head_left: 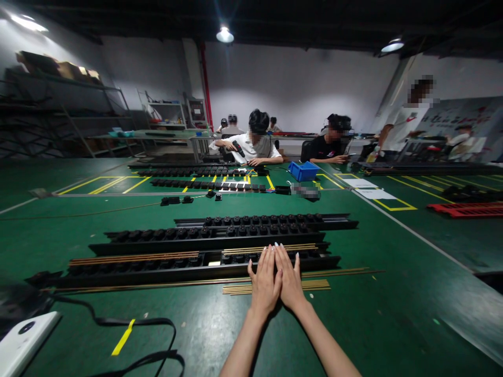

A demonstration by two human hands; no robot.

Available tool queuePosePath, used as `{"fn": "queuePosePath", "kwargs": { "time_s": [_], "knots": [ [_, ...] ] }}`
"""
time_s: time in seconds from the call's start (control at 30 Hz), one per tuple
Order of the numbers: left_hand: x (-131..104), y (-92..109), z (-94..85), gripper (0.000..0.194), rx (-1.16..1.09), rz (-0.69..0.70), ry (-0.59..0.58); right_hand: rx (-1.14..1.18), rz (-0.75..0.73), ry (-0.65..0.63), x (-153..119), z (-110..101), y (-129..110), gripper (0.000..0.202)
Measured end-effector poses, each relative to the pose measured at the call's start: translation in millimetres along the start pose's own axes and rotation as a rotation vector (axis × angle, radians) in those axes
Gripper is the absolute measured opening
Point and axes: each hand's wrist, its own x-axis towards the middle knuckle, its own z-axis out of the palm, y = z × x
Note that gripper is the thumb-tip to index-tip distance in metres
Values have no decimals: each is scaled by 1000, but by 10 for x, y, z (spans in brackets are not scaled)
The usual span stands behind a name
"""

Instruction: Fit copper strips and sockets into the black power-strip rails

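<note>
My left hand [264, 283] and my right hand [288, 275] lie side by side, palms down, fingers stretched forward over the nearest black channel [165, 275]. Their fingertips reach several thin brass rods [236, 251] lying along the top of that channel. Whether they press on the rods is hidden. Copper-coloured rods [133, 258] rest on the channel's left half. Beneath my wrists, more short brass rods [316, 285] lie on the green table, next to a long thin rod [157, 285]. Behind stand two more black channels [137, 243] filled with round black parts.
A white device [25, 340], a black strap [153, 320] and a yellow tag [123, 337] lie at the front left. Further back are a blue bin [303, 171], white papers [367, 189] and red rails [466, 210]. Across the table a person holds a power drill [238, 149]; others sit or stand nearby.
</note>
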Motion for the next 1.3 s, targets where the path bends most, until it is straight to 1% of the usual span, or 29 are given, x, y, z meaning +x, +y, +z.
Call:
{"fn": "queuePosePath", "kwargs": {
  "time_s": [0.17, 0.33, 0.47, 0.6, 0.67, 0.73, 0.83, 0.93, 1.0, 1.03, 1.1, 1.2, 1.23, 1.3],
  "knots": [
    [-2, 6, -37, 58, -27, 17, -4, 51, -11, 25, -14, 8, 21, 59],
    [-5, 16, -70, 56, -86, 27, 24, 79, 18, 132, -23, 8, 54, 59],
    [-32, -5, -93, 54, -123, 2, 116, 101, 98, 217, -20, -18, 77, 61],
    [-96, -78, -89, 51, -169, -1, 209, 148, 152, 283, -22, -15, 104, 59],
    [-137, -132, -103, 48, -223, -33, 267, 174, 167, 324, -24, -17, 135, 57],
    [-172, -205, -156, 44, -271, -97, 342, 200, 166, 384, -27, -36, 200, 54],
    [-190, -373, -343, 39, -297, -181, 459, 222, 181, 486, -46, -94, 394, 49],
    [-187, -625, -633, 36, -274, -242, 541, 230, 276, 554, -110, -154, 699, 43],
    [-217, -837, -824, 37, -241, -362, 635, 241, 374, 574, -186, -180, 937, 43],
    [-249, -953, -904, 39, -217, -455, 705, 239, 419, 570, -232, -189, 1059, 44],
    [-340, -1196, -1018, 51, -179, -634, 780, 229, 476, 537, -324, -206, 1300, 47],
    [-475, -1539, -1085, 65, -143, -790, 821, 216, 515, 469, -422, -241, 1611, 48],
    [-501, -1633, -1091, 68, -161, -852, 803, 217, 504, 431, -438, -257, 1690, 49],
    [-509, -1777, -1092, 72, -254, -957, 735, 215, 440, 297, -453, -291, 1796, 48]
  ]
}}
